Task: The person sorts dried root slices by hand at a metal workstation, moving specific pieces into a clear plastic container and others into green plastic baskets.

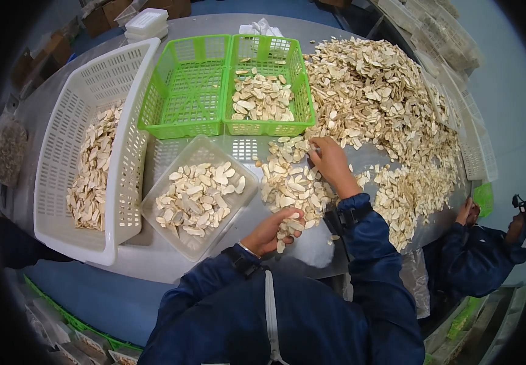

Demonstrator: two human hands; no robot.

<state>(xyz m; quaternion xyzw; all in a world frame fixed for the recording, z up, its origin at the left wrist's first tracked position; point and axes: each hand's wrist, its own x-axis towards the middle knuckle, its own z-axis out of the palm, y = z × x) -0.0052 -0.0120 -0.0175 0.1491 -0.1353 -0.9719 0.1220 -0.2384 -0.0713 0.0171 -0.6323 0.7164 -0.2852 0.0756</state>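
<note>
Pale, flat dried slices (293, 188) lie in a small heap on the metal table before me. At the near side of this heap my left hand (275, 232) is closed around several slices (288, 229). My right hand (331, 161) reaches to the heap's far right side, its fingers bent down among the slices; whether a slice is between the fingertips is hidden. Left of the heap, a translucent square tray (238, 211) holds a loose layer of similar slices. Beyond it, a green two-part basket (269, 128) has slices in its right compartment, and the left one shows its bare bottom.
A large white slotted basket (112, 234) with slices stands at the left. One big pile of slices (391, 97) covers the table's right side. Stacked white containers (147, 23) sit at the far edge. A co-worker in dark blue (476, 255) is at the right.
</note>
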